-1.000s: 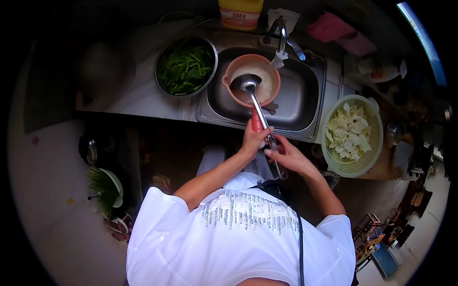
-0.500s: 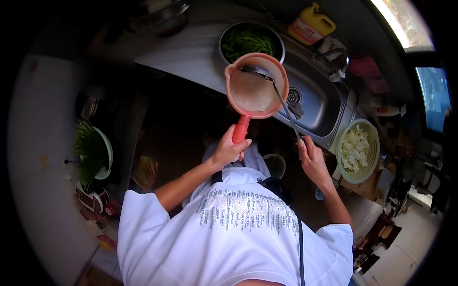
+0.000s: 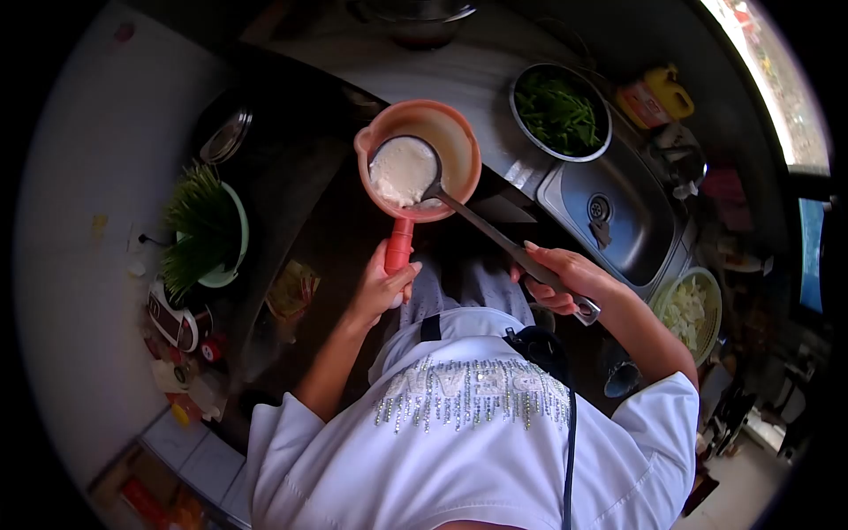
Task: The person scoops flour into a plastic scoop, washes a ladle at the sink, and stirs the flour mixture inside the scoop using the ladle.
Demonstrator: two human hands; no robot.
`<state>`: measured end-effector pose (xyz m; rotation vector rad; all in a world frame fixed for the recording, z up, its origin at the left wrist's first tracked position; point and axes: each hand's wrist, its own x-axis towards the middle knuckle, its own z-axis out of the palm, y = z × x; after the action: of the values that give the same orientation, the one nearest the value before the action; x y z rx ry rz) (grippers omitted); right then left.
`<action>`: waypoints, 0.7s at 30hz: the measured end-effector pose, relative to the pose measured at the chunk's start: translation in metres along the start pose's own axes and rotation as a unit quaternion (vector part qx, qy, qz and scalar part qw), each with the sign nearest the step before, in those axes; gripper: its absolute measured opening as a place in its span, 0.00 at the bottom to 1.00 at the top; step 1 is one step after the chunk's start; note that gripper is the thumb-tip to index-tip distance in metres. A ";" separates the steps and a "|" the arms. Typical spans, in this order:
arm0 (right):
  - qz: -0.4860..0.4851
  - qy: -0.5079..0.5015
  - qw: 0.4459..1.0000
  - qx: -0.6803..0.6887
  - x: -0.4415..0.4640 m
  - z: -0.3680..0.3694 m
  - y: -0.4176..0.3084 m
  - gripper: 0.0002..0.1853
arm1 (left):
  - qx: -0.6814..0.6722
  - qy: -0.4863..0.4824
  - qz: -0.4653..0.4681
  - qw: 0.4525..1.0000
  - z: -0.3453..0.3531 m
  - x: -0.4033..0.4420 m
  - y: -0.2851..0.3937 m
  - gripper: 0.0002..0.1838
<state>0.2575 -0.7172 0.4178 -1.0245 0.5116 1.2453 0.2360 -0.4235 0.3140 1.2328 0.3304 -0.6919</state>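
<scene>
My left hand (image 3: 383, 287) is wrapped round the red handle of an orange plastic dipper (image 3: 474, 163), held up in front of my body. In my right hand (image 3: 562, 276) is a long-handled metal ladle (image 3: 495, 233), gripped near the end of its handle. The ladle's bowl lies inside the dipper and is full of a pale, creamy-white substance (image 3: 404, 170). More pale residue coats the dipper's inner wall. What lies beneath the ladle's bowl is hidden.
A bowl of cut green vegetables (image 3: 558, 110) stands on the counter (image 3: 442, 75) beside a steel sink (image 3: 548, 194). A yellow jug (image 3: 669, 93) is behind it. Right, a basket (image 3: 709, 331) holds chopped pale leaves. Left are a bowl of long greens (image 3: 240, 231) and a metal lid (image 3: 228, 137).
The ladle's bowl has come down into the dipper's near part and now holds the pale substance. My view has turned, and the dipper sits farther left, away from the sink.
</scene>
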 end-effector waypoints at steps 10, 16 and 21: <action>-0.074 0.162 0.965 -0.193 -0.024 0.035 -0.024 0.28 | -0.054 0.018 0.022 0.998 -0.023 -0.008 0.012 0.18; -0.206 0.297 0.796 -0.486 -0.014 0.034 -0.014 0.20 | -0.051 -0.008 0.028 0.998 -0.020 -0.004 0.010 0.20; -0.222 0.400 0.602 -0.655 0.012 0.016 0.004 0.12 | -0.022 -0.001 0.035 0.999 -0.011 0.004 0.003 0.19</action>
<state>0.2536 -0.6970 0.4145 -2.8340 -0.1740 0.4374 0.2427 -0.4144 0.3102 1.1971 0.2986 -0.6233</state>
